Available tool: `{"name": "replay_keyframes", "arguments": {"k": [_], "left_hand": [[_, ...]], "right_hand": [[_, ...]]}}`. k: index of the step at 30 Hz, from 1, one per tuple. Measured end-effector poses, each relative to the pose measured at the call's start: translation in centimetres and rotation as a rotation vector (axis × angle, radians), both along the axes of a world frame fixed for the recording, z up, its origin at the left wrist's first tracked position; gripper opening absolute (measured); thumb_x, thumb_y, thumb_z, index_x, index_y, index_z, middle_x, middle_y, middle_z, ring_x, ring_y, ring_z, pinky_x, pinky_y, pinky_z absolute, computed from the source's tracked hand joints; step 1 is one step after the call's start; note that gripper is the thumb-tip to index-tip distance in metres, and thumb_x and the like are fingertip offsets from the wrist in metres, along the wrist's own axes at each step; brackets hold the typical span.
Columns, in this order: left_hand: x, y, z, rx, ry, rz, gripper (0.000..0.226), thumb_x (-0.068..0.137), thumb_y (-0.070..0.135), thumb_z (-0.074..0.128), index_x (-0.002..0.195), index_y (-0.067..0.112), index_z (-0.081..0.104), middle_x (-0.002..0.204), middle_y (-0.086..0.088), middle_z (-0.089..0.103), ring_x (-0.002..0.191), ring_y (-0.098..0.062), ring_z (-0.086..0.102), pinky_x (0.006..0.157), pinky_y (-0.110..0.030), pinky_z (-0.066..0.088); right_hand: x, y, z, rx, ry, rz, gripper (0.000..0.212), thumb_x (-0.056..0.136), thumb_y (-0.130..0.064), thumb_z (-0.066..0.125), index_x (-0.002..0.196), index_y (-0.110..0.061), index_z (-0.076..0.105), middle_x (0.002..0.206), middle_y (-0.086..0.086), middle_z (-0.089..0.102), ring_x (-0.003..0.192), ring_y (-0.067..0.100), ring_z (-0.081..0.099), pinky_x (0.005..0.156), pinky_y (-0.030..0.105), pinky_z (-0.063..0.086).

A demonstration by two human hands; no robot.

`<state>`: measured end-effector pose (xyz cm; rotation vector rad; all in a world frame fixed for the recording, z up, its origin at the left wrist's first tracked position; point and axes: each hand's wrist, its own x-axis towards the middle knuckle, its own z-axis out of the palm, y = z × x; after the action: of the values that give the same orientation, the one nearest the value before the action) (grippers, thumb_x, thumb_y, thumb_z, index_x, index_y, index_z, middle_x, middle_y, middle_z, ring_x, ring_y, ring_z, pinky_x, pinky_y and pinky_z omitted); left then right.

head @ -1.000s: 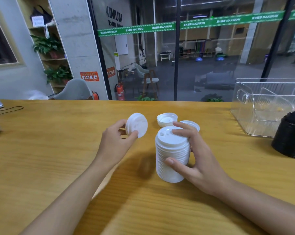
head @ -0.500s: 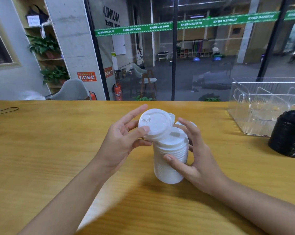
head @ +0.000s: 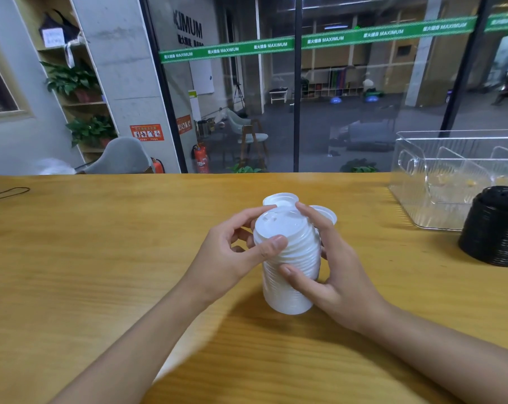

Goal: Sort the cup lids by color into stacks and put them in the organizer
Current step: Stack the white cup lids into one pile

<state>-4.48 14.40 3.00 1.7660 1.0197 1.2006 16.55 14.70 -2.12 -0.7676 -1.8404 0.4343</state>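
The left hand (head: 229, 258) is pinching the top rim of the tall stack of white plastic cup lids (head: 290, 258) on the wooden table (head: 101, 258), seemingly squaring it, while the right hand (head: 334, 275) is curling round its side, steadying it.

A white stack of lids (head: 287, 266), banded by ribbed rims, is being shown on a honey-yellow bench (head: 101, 258) streaked with darker wood grain. A far lid (head: 280, 198) and a right lid (head: 327, 214), both white, are being seen beyond it. A glossy black stack (head: 495, 228) is being displayed at the right, beside a clear, colourless organizer (head: 422, 199). A green band (head: 226, 50) with white lettering is being carried across the far glass.
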Motion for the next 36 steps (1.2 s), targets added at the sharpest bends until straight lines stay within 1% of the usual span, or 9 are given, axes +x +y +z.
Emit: {"name": "replay_keyframes", "arguments": {"k": [5,8,12,16,22,26,31,33,36], "left_hand": [[0.4,-0.2,-0.1,0.007,0.014,0.016,0.058,0.071,0.062,0.080,0.126,0.045,0.072,0.129,-0.002,0.066,0.106,-0.030,0.062,0.084,-0.031,0.053],[0.5,-0.2,-0.2,0.021,0.026,0.018,0.058,0.070,0.061,0.080,0.125,0.045,0.073,0.127,-0.004,0.063,0.106,-0.027,0.063,0.081,-0.023,0.052],[0.5,-0.1,-0.7,0.050,0.030,0.014,0.059,0.072,0.058,0.081,0.128,0.041,0.071,0.123,0.001,0.062,0.111,-0.018,0.064,0.086,-0.036,0.057],[1.0,-0.4,-0.9,0.018,0.004,-0.048,0.059,0.079,0.051,0.079,0.134,0.032,0.067,0.130,0.011,0.070,0.119,-0.013,0.068,0.097,-0.043,0.059],[1.3,-0.5,-1.3,-0.007,-0.067,-0.017,0.056,0.078,0.043,0.083,0.129,0.026,0.069,0.126,0.003,0.075,0.115,-0.024,0.072,0.104,-0.059,0.054],[1.6,-0.5,-1.6,-0.006,-0.078,0.000,0.058,0.077,0.045,0.084,0.129,0.026,0.067,0.126,0.004,0.074,0.116,-0.022,0.072,0.103,-0.058,0.055],[1.8,-0.8,-2.3,0.046,-0.043,-0.011,0.064,0.082,0.061,0.080,0.135,0.031,0.062,0.132,0.010,0.070,0.120,-0.017,0.069,0.104,-0.055,0.054],[1.8,-0.7,-2.8,0.033,-0.021,-0.090,0.079,0.083,0.077,0.068,0.145,0.032,0.054,0.140,0.011,0.066,0.130,-0.015,0.064,0.109,-0.047,0.052],[1.7,-0.2,-3.6,0.003,-0.027,-0.117,0.092,0.081,0.091,0.047,0.153,0.034,0.046,0.143,0.013,0.063,0.138,-0.013,0.057,0.113,-0.041,0.047]], "right_hand": [[-0.1,0.0,0.1,0.005,-0.001,0.000,0.083,0.090,-0.045,0.074,0.160,-0.025,0.033,0.152,-0.013,0.054,0.137,0.017,0.058,0.108,0.032,0.050],[0.0,0.0,0.1,-0.007,-0.017,0.003,0.083,0.092,-0.045,0.072,0.161,-0.023,0.032,0.152,-0.007,0.055,0.137,0.018,0.058,0.110,0.033,0.048],[-0.1,-0.2,0.2,0.005,-0.017,-0.005,0.072,0.092,-0.044,0.072,0.154,-0.024,0.041,0.144,-0.011,0.059,0.131,0.014,0.060,0.105,0.024,0.048],[-0.1,-0.2,0.2,-0.034,-0.018,0.005,0.059,0.093,-0.047,0.072,0.142,-0.029,0.044,0.134,-0.007,0.065,0.120,0.019,0.066,0.097,0.035,0.054],[0.0,-0.3,0.2,-0.054,-0.048,0.040,0.076,0.084,-0.044,0.084,0.143,-0.033,0.038,0.134,-0.020,0.061,0.120,0.015,0.067,0.094,0.025,0.055],[0.2,-0.3,0.4,-0.047,-0.059,0.028,0.076,0.082,-0.040,0.088,0.141,-0.035,0.040,0.133,-0.023,0.060,0.120,0.013,0.066,0.090,0.021,0.054],[0.7,-0.6,0.8,-0.029,-0.075,0.025,0.074,0.082,-0.047,0.083,0.140,-0.032,0.040,0.131,-0.022,0.061,0.117,0.016,0.068,0.089,0.038,0.060],[1.3,-0.9,0.8,-0.033,-0.091,0.000,0.075,0.081,-0.049,0.083,0.140,-0.035,0.039,0.131,-0.021,0.060,0.117,0.015,0.067,0.089,0.041,0.060],[2.7,-1.6,0.8,-0.026,-0.124,-0.043,0.074,0.080,-0.051,0.082,0.138,-0.042,0.037,0.130,-0.023,0.059,0.116,0.013,0.065,0.090,0.036,0.059]]}}
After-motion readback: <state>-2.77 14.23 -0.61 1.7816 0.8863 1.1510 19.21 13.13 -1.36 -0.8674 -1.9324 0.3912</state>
